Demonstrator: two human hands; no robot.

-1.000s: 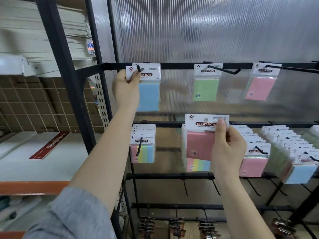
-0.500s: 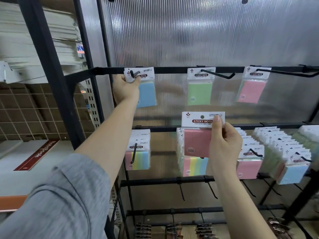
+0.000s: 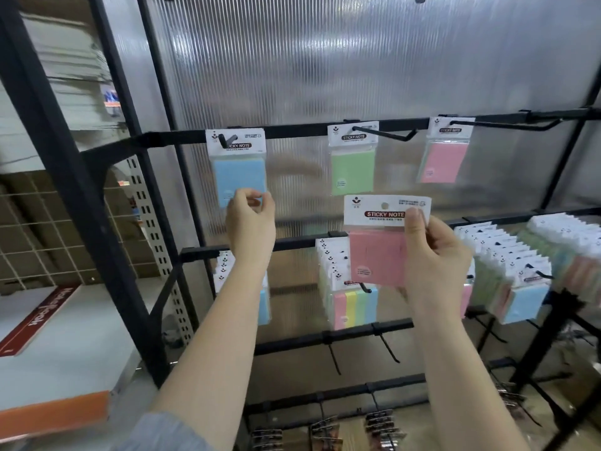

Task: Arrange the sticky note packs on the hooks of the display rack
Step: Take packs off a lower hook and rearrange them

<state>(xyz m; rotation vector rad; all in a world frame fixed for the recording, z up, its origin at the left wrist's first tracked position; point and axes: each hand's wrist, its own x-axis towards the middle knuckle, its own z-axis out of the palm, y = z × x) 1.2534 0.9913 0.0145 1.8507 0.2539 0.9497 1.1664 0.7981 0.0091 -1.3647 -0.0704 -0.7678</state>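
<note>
A blue sticky note pack (image 3: 239,167) hangs from the leftmost hook (image 3: 226,140) of the top rail (image 3: 292,130). My left hand (image 3: 250,226) is just under it and pinches its lower edge. A green pack (image 3: 353,169) and a pink pack (image 3: 443,162) hang on the two hooks to the right. Lower, in front of the middle rail, my right hand (image 3: 434,262) grips another pink pack (image 3: 377,258), thumb on its white header card, held upright and off any hook.
The middle rail (image 3: 292,244) carries rows of several packs: multicolour ones (image 3: 356,307) at centre, blue and pink ones (image 3: 523,301) to the right. Bare hooks stick out of the lower rail (image 3: 344,336). Binder clips (image 3: 380,421) hang at the bottom. A black rack post (image 3: 65,190) stands left.
My left hand has dropped from the top-left hook to the blue pack's lower edge. My right hand has lifted the pink pack slightly. The camera has tilted upward.
</note>
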